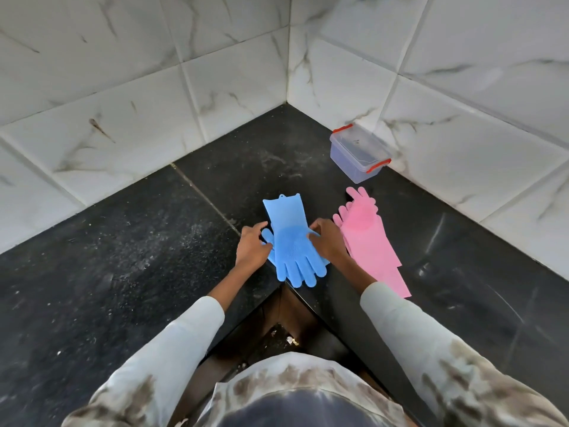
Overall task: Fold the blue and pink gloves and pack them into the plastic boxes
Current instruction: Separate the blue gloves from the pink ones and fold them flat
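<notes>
The blue gloves (pixel 291 238) lie stacked flat on the black counter (pixel 123 257), cuffs pointing away from me, fingers hanging at the inner corner edge. My left hand (pixel 252 246) rests on their left side by the thumb. My right hand (pixel 328 241) presses on their right side. The pink gloves (pixel 369 241) lie flat just right of my right hand, fingers pointing away. A clear plastic box (pixel 358 152) with red latches and its lid on stands in the far right, against the wall.
White marble-look tiled walls (pixel 215 72) meet in a corner behind the counter. The L-shaped counter's inner edge (pixel 308 297) drops to a dark floor gap right in front of me. The counter surface is dusty.
</notes>
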